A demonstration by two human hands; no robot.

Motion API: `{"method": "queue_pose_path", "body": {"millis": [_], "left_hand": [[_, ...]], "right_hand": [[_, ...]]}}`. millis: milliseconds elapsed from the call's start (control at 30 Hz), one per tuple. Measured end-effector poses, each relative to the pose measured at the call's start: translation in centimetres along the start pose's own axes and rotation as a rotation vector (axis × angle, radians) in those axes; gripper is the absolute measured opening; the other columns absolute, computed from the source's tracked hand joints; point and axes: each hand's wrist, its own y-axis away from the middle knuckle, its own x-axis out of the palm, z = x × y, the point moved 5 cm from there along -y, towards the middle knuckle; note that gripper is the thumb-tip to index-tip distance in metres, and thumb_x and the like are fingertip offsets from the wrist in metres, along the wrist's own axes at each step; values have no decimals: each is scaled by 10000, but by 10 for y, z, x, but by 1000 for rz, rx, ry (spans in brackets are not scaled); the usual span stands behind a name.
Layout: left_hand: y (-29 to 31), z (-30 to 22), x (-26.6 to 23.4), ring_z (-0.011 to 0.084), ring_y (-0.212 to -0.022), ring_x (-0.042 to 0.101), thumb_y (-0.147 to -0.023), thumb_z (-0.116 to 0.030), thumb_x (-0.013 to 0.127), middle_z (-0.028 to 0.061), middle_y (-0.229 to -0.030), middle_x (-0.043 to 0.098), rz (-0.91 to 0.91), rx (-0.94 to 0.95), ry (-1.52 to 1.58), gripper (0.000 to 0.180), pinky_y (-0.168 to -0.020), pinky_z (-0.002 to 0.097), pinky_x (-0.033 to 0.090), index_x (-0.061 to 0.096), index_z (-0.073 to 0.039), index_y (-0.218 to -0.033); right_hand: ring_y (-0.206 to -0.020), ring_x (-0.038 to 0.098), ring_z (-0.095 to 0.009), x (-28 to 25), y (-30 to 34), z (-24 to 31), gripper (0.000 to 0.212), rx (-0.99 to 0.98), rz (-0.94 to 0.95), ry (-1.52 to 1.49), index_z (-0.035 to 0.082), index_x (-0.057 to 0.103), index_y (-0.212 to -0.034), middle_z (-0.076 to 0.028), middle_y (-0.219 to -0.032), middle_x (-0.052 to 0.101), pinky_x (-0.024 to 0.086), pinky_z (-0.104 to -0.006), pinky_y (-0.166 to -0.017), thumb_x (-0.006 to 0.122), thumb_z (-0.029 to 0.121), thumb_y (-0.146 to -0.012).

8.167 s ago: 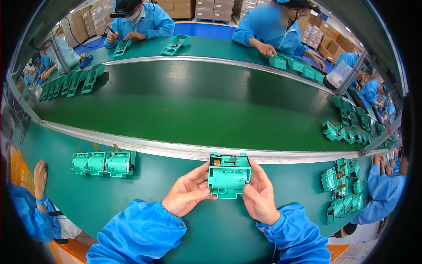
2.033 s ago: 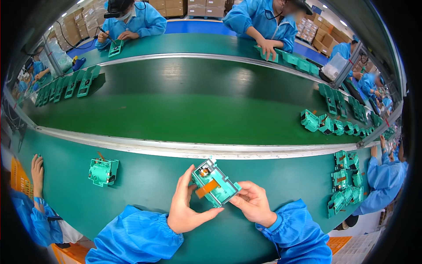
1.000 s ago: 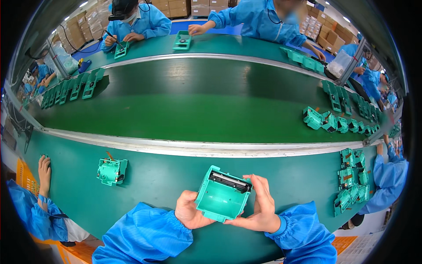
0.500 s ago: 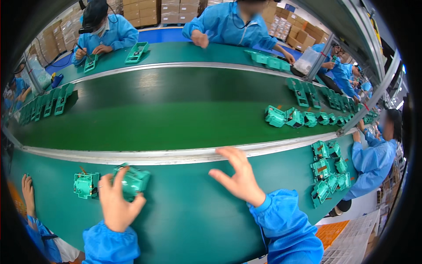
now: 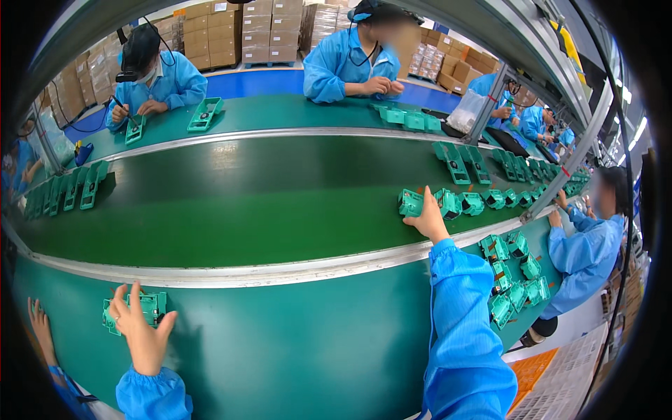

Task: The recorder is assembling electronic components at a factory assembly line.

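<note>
My left hand hovers with spread fingers over two green plastic housings at the left of the near worktop. Its fingers partly cover the left housing, and the right housing shows between the fingers and thumb. My right arm stretches across the metal rail to the belt. There my right hand has its thumb at the near side and a finger at the far side of the leftmost green housing in a row. Its other fingertips are hidden.
More housings line the green belt, with long green shells at both ends. A group of housings sits on the near worktop's right. A metal post stands beyond. Co-workers sit opposite and right; another person's hand rests at far left.
My right hand has moved forward and right, from above the near worktop to the belt housing. The right of the two left-hand housings now sits close beside the other. My view has shifted slightly.
</note>
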Motion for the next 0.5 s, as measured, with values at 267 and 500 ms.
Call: {"method": "queue_pose_path", "body": {"millis": [267, 500], "left_hand": [[24, -99, 50, 225, -1041, 472, -771, -56, 584, 130, -1090, 496, 711, -81, 1322, 417, -844, 331, 408, 456, -33, -1167], [40, -135, 68, 215, -1023, 476, -772, 41, 556, 156, -1186, 390, 915, -288, 1870, 689, -838, 347, 443, 201, -116, -1341]], "right_hand": [[-938, 465, -331, -3, 76, 150, 973, -383, 15, -319, -40, 201, -1294, -176, -1029, 478, 385, -379, -833, 754, 128, -512], [-1049, 391, -367, -8, 192, 234, 907, -641, 166, -378, -17, 237, -1292, -201, -1150, 395, 345, -430, -893, 731, 87, -537]]}}
